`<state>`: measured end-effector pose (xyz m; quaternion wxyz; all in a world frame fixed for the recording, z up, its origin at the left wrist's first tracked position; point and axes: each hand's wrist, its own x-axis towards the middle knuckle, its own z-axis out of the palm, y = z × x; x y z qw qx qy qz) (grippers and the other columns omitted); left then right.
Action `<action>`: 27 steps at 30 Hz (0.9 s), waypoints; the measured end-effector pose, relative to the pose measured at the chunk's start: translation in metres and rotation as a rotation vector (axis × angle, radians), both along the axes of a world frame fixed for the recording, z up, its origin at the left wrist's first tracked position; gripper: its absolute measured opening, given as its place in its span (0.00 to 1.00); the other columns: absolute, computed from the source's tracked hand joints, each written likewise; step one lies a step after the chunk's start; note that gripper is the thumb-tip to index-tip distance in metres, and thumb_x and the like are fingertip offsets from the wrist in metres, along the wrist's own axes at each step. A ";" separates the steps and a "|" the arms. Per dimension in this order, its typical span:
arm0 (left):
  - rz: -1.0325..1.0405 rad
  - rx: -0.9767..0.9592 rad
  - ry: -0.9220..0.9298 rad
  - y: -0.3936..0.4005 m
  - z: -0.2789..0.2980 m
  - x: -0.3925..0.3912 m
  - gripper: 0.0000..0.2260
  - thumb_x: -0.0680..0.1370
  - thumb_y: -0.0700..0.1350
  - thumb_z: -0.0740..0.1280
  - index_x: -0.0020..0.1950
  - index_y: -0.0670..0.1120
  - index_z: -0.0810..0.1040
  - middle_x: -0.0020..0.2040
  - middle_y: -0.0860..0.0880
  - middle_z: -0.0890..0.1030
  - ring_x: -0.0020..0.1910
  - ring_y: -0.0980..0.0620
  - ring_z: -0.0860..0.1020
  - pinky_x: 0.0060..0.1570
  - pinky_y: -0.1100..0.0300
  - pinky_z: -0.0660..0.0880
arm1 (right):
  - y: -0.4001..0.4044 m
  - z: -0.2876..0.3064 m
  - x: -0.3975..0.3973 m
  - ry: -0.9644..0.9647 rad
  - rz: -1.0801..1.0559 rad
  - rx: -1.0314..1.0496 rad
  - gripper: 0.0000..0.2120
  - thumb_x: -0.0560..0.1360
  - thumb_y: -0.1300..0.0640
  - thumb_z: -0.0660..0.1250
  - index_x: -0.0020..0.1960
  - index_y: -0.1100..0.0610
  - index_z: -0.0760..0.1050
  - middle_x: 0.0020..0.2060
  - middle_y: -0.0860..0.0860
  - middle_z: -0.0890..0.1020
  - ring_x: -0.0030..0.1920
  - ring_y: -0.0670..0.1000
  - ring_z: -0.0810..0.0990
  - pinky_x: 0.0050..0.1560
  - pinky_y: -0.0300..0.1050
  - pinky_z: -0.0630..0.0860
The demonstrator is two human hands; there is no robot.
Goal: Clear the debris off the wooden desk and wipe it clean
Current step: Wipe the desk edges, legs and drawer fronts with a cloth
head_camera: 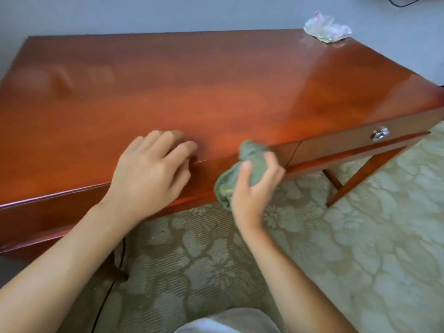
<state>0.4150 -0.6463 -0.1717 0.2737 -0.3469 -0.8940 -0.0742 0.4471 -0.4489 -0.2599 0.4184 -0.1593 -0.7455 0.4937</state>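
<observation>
A glossy reddish wooden desk [192, 87] fills the upper half of the view. A crumpled piece of pale paper [326, 28] lies at its far right corner. My left hand [151, 174] hovers over the desk's front edge, fingers loosely bent and holding nothing. My right hand [254, 186] grips a bunched green cloth [252, 162] just in front of the desk's front edge, near the gap between two drawers.
A drawer with a silver knob [380, 134] sits in the desk's front at right. A desk leg [360, 179] slants down to the patterned beige carpet [360, 248]. A dark cable [113, 282] runs along the floor below left. A grey wall stands behind.
</observation>
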 end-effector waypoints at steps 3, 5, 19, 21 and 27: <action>0.270 -0.127 -0.169 -0.020 0.002 -0.002 0.27 0.85 0.63 0.53 0.77 0.50 0.73 0.74 0.43 0.74 0.73 0.38 0.72 0.68 0.41 0.71 | 0.009 -0.035 0.011 -0.038 0.214 0.487 0.20 0.77 0.53 0.68 0.67 0.49 0.71 0.60 0.58 0.71 0.59 0.58 0.78 0.57 0.46 0.77; 0.347 -0.185 -0.216 -0.039 0.002 0.007 0.31 0.83 0.68 0.49 0.81 0.54 0.66 0.79 0.44 0.69 0.78 0.40 0.67 0.75 0.39 0.66 | 0.031 -0.044 0.001 -0.029 0.044 0.356 0.20 0.77 0.57 0.66 0.69 0.55 0.72 0.60 0.61 0.72 0.60 0.59 0.75 0.61 0.47 0.73; 0.269 -0.237 -0.143 -0.072 -0.016 0.031 0.33 0.80 0.53 0.65 0.84 0.50 0.60 0.82 0.43 0.63 0.80 0.38 0.62 0.77 0.38 0.61 | -0.050 -0.097 0.023 -0.111 0.229 0.664 0.39 0.65 0.69 0.80 0.68 0.46 0.70 0.61 0.58 0.67 0.52 0.65 0.80 0.47 0.57 0.82; 0.282 -0.213 -0.136 -0.073 -0.020 0.040 0.34 0.79 0.52 0.65 0.84 0.48 0.59 0.83 0.42 0.61 0.81 0.39 0.61 0.78 0.40 0.59 | -0.024 -0.097 0.024 -0.183 0.061 0.318 0.38 0.67 0.75 0.72 0.70 0.50 0.65 0.64 0.62 0.65 0.58 0.67 0.76 0.54 0.62 0.80; 0.218 0.179 -0.250 -0.074 -0.065 0.103 0.34 0.77 0.38 0.70 0.82 0.39 0.62 0.83 0.38 0.55 0.83 0.37 0.51 0.80 0.39 0.54 | -0.091 -0.086 0.038 -0.178 0.305 0.122 0.29 0.76 0.71 0.68 0.72 0.55 0.62 0.66 0.61 0.66 0.69 0.61 0.69 0.75 0.50 0.66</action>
